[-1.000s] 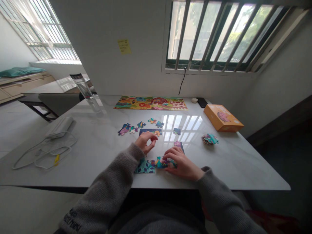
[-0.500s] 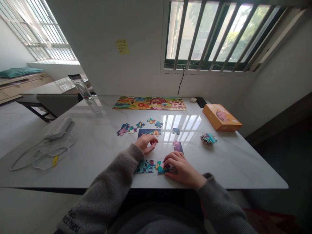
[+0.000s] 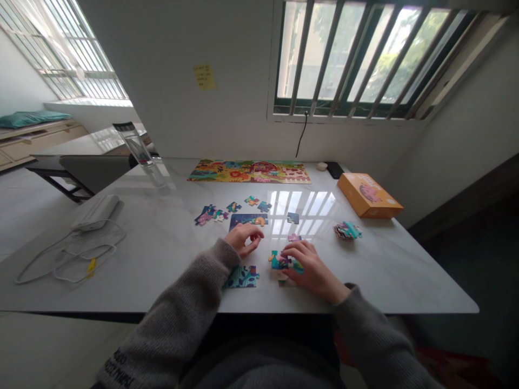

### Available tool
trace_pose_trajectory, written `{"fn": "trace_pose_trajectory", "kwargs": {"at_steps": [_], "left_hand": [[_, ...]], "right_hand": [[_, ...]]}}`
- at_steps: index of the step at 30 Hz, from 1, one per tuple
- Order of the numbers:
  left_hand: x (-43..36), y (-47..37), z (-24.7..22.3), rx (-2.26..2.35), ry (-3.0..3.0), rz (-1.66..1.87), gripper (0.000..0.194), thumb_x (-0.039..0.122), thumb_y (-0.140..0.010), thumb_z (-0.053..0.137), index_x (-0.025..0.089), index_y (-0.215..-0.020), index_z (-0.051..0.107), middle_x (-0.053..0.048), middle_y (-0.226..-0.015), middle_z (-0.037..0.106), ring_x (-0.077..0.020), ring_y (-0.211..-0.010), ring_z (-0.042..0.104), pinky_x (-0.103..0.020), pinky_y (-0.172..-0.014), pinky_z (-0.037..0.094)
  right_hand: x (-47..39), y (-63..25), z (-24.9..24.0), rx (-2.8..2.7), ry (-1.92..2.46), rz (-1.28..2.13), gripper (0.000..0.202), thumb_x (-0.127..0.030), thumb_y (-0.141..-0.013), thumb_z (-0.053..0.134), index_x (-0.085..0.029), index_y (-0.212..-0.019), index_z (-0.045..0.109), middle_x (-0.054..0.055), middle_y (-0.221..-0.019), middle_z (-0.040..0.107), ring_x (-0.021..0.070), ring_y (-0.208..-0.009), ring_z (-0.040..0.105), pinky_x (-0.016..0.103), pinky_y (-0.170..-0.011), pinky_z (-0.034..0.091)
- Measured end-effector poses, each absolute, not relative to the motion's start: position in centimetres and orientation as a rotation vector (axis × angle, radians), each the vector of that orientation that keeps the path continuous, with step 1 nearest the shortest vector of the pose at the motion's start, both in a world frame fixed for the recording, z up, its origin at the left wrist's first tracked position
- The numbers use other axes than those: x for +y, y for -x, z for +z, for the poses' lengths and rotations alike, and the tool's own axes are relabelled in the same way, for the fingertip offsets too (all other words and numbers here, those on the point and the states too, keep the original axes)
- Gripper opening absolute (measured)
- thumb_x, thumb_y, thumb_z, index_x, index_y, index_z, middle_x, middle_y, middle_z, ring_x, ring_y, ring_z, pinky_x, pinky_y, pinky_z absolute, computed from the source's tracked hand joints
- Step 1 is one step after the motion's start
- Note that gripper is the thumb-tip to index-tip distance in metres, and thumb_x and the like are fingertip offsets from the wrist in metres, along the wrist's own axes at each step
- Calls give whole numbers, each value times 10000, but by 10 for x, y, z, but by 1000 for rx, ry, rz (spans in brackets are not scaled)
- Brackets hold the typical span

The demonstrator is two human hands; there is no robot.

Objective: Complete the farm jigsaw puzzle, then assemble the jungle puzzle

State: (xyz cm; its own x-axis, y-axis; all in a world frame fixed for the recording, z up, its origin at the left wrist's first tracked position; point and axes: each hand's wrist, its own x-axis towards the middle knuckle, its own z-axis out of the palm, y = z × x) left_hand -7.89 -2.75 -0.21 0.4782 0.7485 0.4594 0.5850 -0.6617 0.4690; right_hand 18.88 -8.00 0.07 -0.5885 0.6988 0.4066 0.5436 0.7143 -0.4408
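Head view: my right hand [image 3: 314, 267] has just moved the teal puzzle piece [image 3: 278, 261] farther from the leafy part [image 3: 244, 277]. Its fingers are nearly closed, pinching the piece. My left hand [image 3: 243, 237] is half open, looks empty, near the dark blue strip [image 3: 245, 218].

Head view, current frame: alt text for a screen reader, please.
Right hand holds a teal-and-purple puzzle piece over a white table; the left hand rests near joined pieces. An orange box and a finished farm-scene strip lie beyond.
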Motion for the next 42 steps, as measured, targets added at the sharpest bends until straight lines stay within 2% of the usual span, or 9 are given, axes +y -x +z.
{"fn": "trace_pose_trajectory", "kwargs": {"at_steps": [6,14,16,18,21,24,29,36,42], "left_hand": [[-26,79,-1,1165,-2493,961,164,185,-858,522,194,-877,684,-19,-798,699,-160,-751,605,-314,-771,421],[-26,82,2,1161,-2546,859,148,180,-879,534,190,-865,681,-14,-764,673,-172,-756,606,-316,-767,433],[-25,82,-2,1182,-2558,817,165,225,-894,533,193,-933,690,-42,-874,696,-202,-868,630,-345,-835,457],[-24,81,-9,1234,-2579,770,271,284,-887,561,193,-1115,675,-90,-1117,681,-250,-1077,610,-395,-958,455],[-24,78,-19,1432,-2598,639,551,319,-862,589,190,-1393,524,-139,-1446,501,-298,-1329,466,-464,-1130,357],[-26,78,-23,1641,-2577,445,640,294,-871,560,223,-1491,416,-133,-1573,355,-308,-1442,336,-526,-1210,217],[-21,90,-24,1721,-2523,332,618,286,-888,524,217,-1493,420,-143,-1590,338,-320,-1455,321,-549,-1207,216],[-50,103,-29,1663,-2546,586,564,379,-899,527,196,-1431,490,-132,-1530,425,-302,-1384,414,-494,-1190,287],[-116,89,-36,1796,-2570,478,681,523,-879,574,241,-1485,441,-130,-1594,346,-325,-1447,333,-518,-1203,232]], "right_hand": [[-50,-185,18,-2446,945,350,227,-293,-877,717,-231,-1086,654,77,-1118,651,246,-1064,545,415,-960,429],[-31,-160,2,-2557,972,398,185,-271,-858,738,-220,-1023,670,64,-1100,648,232,-1074,526,408,-970,405],[-32,-160,-1,-2555,987,404,183,-261,-862,731,-220,-1028,664,60,-1124,644,230,-1087,522,407,-974,399],[-34,-161,-1,-2552,988,404,177,-254,-877,711,-222,-1044,660,61,-1145,640,229,-1101,520,406,-978,398],[-40,-163,1,-2537,967,375,206,-244,-906,667,-226,-1110,650,75,-1185,635,235,-1133,518,412,-989,398],[-49,-167,3,-2478,961,344,250,-251,-935,624,-229,-1184,628,90,-1221,634,240,-1154,523,417,-1001,398],[-63,-183,-2,-2407,964,350,197,-227,-956,570,-235,-1143,630,75,-1184,664,235,-1171,540,429,-1033,389],[-87,-196,-10,-2357,997,321,181,-238,-947,571,-233,-1113,642,89,-1170,672,253,-1152,560,441,-1003,434],[-104,-191,-7,-2470,1103,248,449,-373,-870,680,-242,-1292,598,128,-1410,541,322,-1321,446,531,-1107,387]]}}
